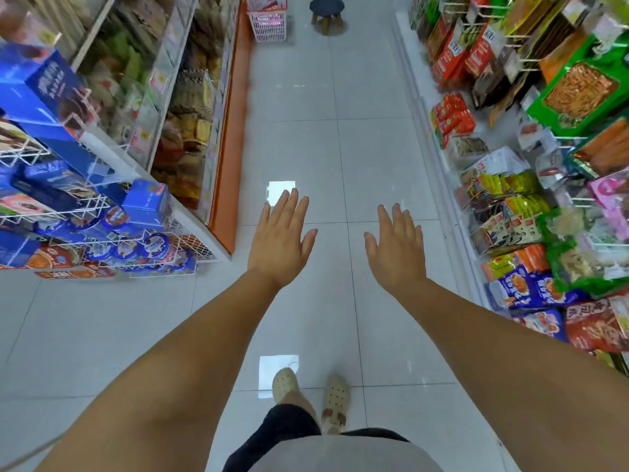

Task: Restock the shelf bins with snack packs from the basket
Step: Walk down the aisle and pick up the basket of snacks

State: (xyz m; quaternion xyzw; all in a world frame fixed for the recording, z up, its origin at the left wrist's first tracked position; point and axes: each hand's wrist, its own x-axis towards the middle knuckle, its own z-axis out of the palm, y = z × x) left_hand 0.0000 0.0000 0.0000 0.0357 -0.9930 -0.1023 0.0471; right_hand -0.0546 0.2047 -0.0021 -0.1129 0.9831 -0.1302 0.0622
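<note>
Standing mid-aisle, both arms stretched forward over the tiled floor [340, 137]. Nothing held in the left hand [280, 238]: palm down, fingers straight and lightly spread. Same with the right hand [394, 248]: flat, fingers a little apart, empty.

Well apart from the basket [268, 25], set on the floor at the far end of the aisle, against the left shelving and just left of a small round stool [326, 10]. Seems to hold packs, though too distant and blurred to tell which. Clear shelf bins [177, 107] lining the left side, between here and the basket.

Probably a walk down the aisle next, to fetch packs. Could clip the wire rack [102, 233] of blue tins jutting out near left, or brush the hanging packs [510, 202] on the right, with arms held this wide. Could trip on the stool while bending for the basket, given so little room between the two. Glossy floor, so a slip possible if hurried. Easy, too, to fill the wrong bin, with contents looking much alike from here.
</note>
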